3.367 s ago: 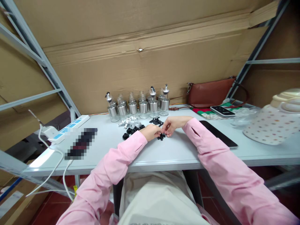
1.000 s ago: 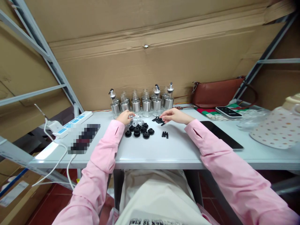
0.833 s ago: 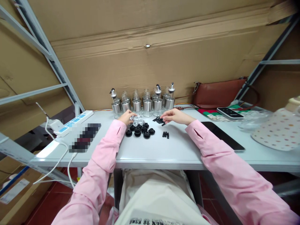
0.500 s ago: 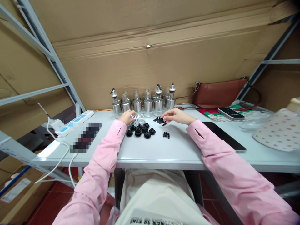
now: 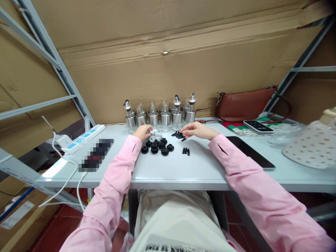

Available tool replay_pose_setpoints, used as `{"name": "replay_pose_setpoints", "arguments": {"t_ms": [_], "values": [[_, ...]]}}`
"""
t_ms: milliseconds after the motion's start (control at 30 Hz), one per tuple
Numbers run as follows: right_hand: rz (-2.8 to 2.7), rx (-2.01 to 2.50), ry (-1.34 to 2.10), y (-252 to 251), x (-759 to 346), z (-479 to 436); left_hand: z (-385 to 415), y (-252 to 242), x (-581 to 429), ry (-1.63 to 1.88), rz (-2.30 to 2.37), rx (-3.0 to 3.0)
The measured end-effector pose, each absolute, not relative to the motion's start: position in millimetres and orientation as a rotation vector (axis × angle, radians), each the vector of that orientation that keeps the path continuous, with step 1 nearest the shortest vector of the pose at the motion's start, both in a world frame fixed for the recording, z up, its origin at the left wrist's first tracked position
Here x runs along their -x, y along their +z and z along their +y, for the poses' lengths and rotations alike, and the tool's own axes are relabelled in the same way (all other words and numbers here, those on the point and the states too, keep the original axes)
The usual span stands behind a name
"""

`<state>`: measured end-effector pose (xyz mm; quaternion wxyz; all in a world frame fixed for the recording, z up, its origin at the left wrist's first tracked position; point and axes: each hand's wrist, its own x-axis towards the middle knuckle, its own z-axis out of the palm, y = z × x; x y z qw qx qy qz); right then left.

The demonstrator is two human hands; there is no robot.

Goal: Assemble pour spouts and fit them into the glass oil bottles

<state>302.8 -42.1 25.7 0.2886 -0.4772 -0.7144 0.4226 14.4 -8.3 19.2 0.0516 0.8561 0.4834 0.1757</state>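
Note:
My left hand (image 5: 142, 132) lies on the white table (image 5: 199, 168), its fingers curled on a small clear and silver spout part (image 5: 154, 133). Just in front of it sits a cluster of black round caps (image 5: 157, 147). My right hand (image 5: 194, 129) rests fingers-down at a small heap of flat black parts (image 5: 177, 135), pinching at them. A few tiny black pieces (image 5: 186, 151) lie nearer to me. A row of glass and steel dispenser bottles (image 5: 160, 117) stands behind both hands.
A power strip (image 5: 82, 138) with white cables lies at the left, and a blurred dark object (image 5: 96, 154) beside it. On the right are a black tablet (image 5: 249, 152), a brown bag (image 5: 244, 103), a remote (image 5: 257, 126) and a dotted cloth-covered object (image 5: 312, 143). Cardboard backs the table.
Earlier both hands were together over the tiny black pieces. They have since parted: the left to the clear spout parts, the right to the flat black parts. Little has moved in the last second.

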Motion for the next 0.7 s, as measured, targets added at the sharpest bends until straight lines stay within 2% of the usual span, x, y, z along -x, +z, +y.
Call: {"name": "replay_pose_setpoints", "arguments": {"t_ms": [200,333,467,567,700], "values": [[-1.885,1.252,1.117,26,-303,-41,-14,26,-17,0.683,1.470,-2.459],[-1.875,1.250,1.108,26,-303,-41,-12,28,-12,0.836,1.730,-2.337],[-1.877,1.259,1.116,26,-303,-42,-10,25,-8,0.733,1.952,-2.139],[-1.881,1.258,1.136,25,-303,-42,-12,25,-12,0.689,1.955,-2.087],[-1.876,1.253,1.154,25,-303,-42,-15,29,-19,0.851,1.866,-2.026]]}}
